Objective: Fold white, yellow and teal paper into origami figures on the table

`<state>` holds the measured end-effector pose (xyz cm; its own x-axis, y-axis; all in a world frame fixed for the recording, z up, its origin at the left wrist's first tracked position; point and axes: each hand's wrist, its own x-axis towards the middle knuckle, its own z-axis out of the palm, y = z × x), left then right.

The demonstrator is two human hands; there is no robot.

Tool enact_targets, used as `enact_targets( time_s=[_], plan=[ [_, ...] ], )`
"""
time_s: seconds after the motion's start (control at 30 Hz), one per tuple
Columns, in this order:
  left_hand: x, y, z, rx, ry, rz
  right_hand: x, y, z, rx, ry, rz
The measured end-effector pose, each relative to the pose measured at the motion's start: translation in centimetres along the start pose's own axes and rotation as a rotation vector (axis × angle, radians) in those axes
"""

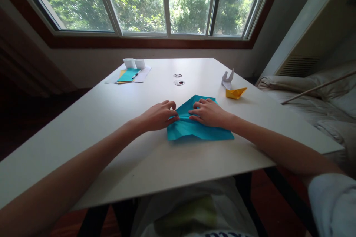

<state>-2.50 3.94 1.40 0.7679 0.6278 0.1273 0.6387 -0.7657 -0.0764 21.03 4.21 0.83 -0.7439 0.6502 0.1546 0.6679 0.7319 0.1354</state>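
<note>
A creased sheet of blue paper (pixel 200 132) lies on the white table in front of me, its near edge wavy and slightly raised. At its left side my left hand (pixel 164 114) pinches a fold between thumb and fingers. My right hand (pixel 207 112) rests on the sheet with its fingers spread and pointing left, pressing the paper down. Part of the sheet is hidden under that hand. Beyond it, to the right, stand a folded yellow paper boat (pixel 236 93) and a folded white paper figure (pixel 227 80).
On the white table (pixel 133 174), at the far left, are two white containers (pixel 134 63), blue paper sheets (pixel 128 75) over yellow and white ones, and a pen (pixel 136 74). Two round inserts (pixel 178 82) sit mid-table. Right of the table is a pale cushioned seat (pixel 294 89).
</note>
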Motion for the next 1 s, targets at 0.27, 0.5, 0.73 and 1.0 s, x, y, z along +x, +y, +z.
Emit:
enact_targets(
  time_s=[0.27, 0.5, 0.73, 1.0],
  plan=[
    [-0.1, 0.6, -0.5, -0.071, 0.054, 0.11, 0.1, 0.9, 1.3, 0.111, -0.09, -0.01],
    [0.3, 0.6, 1.1, -0.049, 0.003, 0.037, 0.0, 2.0, 1.8, 0.222, -0.116, -0.12],
    [0.4, 0.3, 2.1, 0.102, -0.004, -0.058, -0.7, 3.4, 1.1, 0.187, -0.049, -0.091],
    [0.2, 0.6, 1.4, 0.273, -0.066, -0.237, -1.4, 6.3, 1.4, 0.368, -0.16, -0.102]
  ],
)
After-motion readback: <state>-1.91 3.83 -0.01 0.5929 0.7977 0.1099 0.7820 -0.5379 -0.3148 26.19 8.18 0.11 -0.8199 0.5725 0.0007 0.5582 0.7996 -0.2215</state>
